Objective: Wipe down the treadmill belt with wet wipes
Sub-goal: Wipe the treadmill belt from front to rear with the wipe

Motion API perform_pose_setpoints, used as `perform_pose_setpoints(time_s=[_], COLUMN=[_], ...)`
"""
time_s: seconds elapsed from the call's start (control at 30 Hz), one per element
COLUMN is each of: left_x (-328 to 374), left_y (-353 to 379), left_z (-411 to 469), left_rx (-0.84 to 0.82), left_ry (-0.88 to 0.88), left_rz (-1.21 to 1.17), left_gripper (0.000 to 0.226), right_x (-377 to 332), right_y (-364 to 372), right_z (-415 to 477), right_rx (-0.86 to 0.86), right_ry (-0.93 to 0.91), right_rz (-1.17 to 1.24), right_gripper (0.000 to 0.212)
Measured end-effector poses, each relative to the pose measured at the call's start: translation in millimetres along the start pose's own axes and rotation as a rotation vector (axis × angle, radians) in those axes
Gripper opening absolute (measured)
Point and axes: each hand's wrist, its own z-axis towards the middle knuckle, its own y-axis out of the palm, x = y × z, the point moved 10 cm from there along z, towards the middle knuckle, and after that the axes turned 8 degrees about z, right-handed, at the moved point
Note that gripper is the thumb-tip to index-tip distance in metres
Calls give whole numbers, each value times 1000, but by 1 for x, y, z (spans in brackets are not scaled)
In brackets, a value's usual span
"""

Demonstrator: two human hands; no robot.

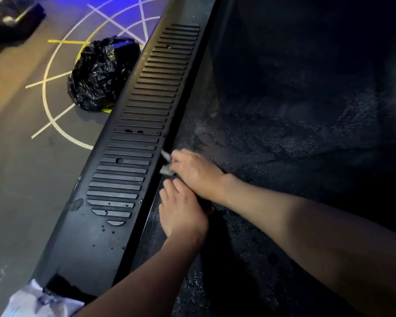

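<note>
Head view: the treadmill belt fills the right half, a dark textured surface with patchy sheen in its lit middle part and deep shadow at the far end; to its left lies the grey floor, crossed by white and yellow painted arcs and lines, with blue light at the top; between the two runs the black side rail, ribbed along most of its length and set just beside the belt's left edge.

On the floor, close against the rail, sits a black bin bag, crumpled and bulging; what it holds cannot be seen. At the lower left corner, by the rail's near end, lies a white plastic packet with faint bluish print; its contents cannot be made out either.

Both hands are close together at the belt's left edge, almost touching; the right hand reaches across the belt with its fingers curled around a grey wet wipe, which it holds at the seam between belt and rail; the left hand lies just nearer, palm down, fingers straight and resting on the belt's edge, holding nothing.

Small water droplets dot the rail's near, smooth end.
</note>
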Motion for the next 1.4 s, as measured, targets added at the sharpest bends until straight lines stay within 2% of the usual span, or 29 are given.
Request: perform_pose_setpoints(time_s=[0.07,0.17,0.23,0.3,0.33,0.4,0.47,0.53,0.57,0.63,0.7,0.77,0.83,0.9,0.97,1.0,1.07,1.13,1.2,1.27,1.3,1.4], left_x=[-4,-8,-7,-7,-8,-8,-6,-4,-5,-6,-6,-4,-2,-2,-2,-1,1,3,4,6,6,19], left_y=[1,1,2,2,3,4,2,0,-1,-2,-1,0,-1,0,-1,-1,-1,-2,-1,-2,-1,1], left_z=[-1,-2,-3,-2,-2,-2,-2,-2,-1,0,1,1,1,2,2,1,0,-1,-1,-1,0,-4], left_rx=[2,1,23,62,70,47,28,36,50,82,70,34,29,43,65,60,29,12,19,37,35,20], left_ry=[-35,-86,-72,-56,-49,-39,-30,-40,-41,-43,-36,-19,-16,-24,-24,-21,-11,-8,-6,12,24,102], left_rz=[-28,-27,-17,-15,-21,-25,-6,1,2,2,7,37,60,73,95,94,87,98,117,144,150,193], left_gripper=[85,86,74,55,55,73,83,72,59,42,54,80,86,79,68,70,82,85,79,68,67,64], right_x=[-4,21,20,-4,-11,-2,22,29,20,-3,1,36,53,31,5,6,31,45,28,-3,-2,48], right_y=[7,-13,-10,6,10,3,-13,-17,-11,9,1,-23,-34,-18,-4,-8,-35,-50,-39,-19,-24,-54], right_z=[-8,-7,-14,-23,-29,-32,-27,-31,-32,-42,-48,-43,-48,-54,-69,-73,-70,-73,-78,-88,-90,-92], right_rx=[-126,49,100,1,-53,-85,66,166,152,-17,-92,27,122,33,-99,-114,21,162,77,-84,-72,138], right_ry=[-28,48,119,40,-11,-21,74,203,182,49,3,135,271,197,32,11,113,219,195,-16,-41,164], right_rz=[-13,-31,15,64,47,-12,-28,31,39,18,-16,-35,-44,-32,-33,-48,-48,-48,-37,-41,-70,-138], right_gripper=[25,21,23,22,17,14,19,24,27,27,27,26,23,24,31,32,28,36,28,22,20,26])
